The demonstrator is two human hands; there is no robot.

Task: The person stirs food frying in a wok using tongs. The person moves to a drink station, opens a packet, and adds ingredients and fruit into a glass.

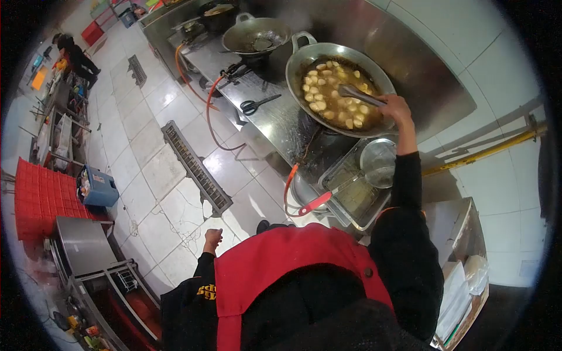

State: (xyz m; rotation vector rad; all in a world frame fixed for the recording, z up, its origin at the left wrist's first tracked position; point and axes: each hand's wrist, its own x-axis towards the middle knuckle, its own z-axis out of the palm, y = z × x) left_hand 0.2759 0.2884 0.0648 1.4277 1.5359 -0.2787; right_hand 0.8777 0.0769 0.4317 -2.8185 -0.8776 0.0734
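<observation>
My right hand (397,109) is closed round the handle of grey metal tongs (358,94) at the right side of a large wok (297,76). The tongs reach over the brown liquid in the wok, where many pale round food pieces (319,93) float; I cannot tell whether their tip touches it. My left hand (213,237) hangs low beside the red apron (275,263), above the tiled floor. Its fingers are curled in, and nothing shows in them.
Black scissors (257,104) lie on the steel counter. Behind sits a second wok (255,35). A strainer (379,161) with a red handle rests on a metal tray (369,219). Orange gas hoses (209,111) hang at the counter's front. Another person (76,58) stands far left.
</observation>
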